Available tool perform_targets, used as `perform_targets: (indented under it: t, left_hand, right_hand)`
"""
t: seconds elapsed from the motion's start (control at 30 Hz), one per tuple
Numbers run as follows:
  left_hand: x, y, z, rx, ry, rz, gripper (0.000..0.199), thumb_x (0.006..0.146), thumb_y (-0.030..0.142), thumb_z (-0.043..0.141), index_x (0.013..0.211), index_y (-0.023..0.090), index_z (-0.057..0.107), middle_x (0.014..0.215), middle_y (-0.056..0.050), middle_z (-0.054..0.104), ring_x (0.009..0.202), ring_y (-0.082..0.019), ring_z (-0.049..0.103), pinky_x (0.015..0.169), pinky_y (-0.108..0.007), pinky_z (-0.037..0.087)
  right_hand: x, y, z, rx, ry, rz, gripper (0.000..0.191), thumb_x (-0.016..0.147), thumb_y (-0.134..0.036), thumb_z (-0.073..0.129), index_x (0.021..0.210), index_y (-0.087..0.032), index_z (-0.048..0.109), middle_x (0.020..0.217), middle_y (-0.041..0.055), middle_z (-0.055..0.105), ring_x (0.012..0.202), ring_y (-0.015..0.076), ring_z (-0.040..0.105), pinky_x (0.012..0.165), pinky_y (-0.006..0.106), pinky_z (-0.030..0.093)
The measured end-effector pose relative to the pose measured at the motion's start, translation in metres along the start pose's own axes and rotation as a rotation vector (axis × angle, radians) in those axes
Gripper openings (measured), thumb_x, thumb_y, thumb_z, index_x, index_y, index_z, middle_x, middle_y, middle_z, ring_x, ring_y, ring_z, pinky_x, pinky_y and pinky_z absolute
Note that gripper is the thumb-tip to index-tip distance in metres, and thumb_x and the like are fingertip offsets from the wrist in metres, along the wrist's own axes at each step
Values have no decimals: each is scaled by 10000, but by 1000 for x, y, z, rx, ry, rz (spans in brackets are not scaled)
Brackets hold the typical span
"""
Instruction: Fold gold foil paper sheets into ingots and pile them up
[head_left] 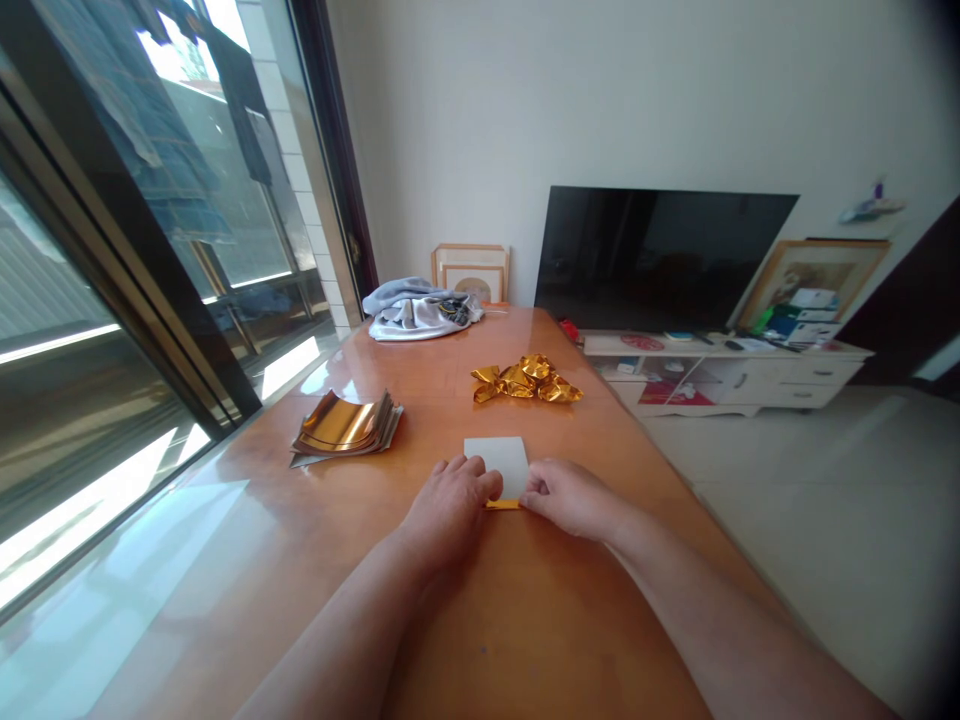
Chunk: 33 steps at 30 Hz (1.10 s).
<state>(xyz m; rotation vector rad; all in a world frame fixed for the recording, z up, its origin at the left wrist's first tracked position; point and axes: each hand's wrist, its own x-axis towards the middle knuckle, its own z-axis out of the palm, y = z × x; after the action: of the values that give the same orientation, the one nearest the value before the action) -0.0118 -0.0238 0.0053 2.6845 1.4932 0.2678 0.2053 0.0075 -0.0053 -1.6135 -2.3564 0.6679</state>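
Note:
A sheet of paper, pale side up, lies flat on the wooden table, its near edge showing a narrow folded gold strip. At the sheet's left side, my left hand is closed with curled fingers on the near left corner. My right hand pinches the near right corner at the end of the gold strip. To the left sits a stack of gold sheets, curling upward. Several folded gold foil pieces lie in a pile beyond the sheet.
Bundled light grey cloth lies at the table's far end, before framed pictures against the wall. A sliding glass door runs along the left. A television and a low white cabinet stand beyond the table's right edge.

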Motion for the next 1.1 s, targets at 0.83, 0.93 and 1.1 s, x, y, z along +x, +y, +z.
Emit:
perform_targets:
  t: [0.83,0.93,1.1]
  left_hand:
    - [-10,30,-9,119,-148,71,254,925,164,452,1063,202,662,1067,-113,592,940,-255,543,824,-372,437]
    - [-11,30,-10,121,-141,67,257,934,179,452,1086,197,658,1084,-118,590,946,-256,540,825,-374,438]
    - [-12,30,-11,113,-131,67,289,971,214,410,1079,197,678,1085,-128,586,939,-257,547,810,-382,443]
  right_hand:
    - [-2,7,-9,-52,-61,143,189,803,-390,695,817,-215,627,738,-42,656,638,116,531,547,233,258]
    - [-6,6,-18,-72,9,145,132,834,-334,644,813,-204,624,762,-23,670,656,123,538,553,232,271]
    - [-20,-15,-35,-150,91,-73,221,929,-267,481,888,-204,689,902,44,724,820,173,623,693,248,387]
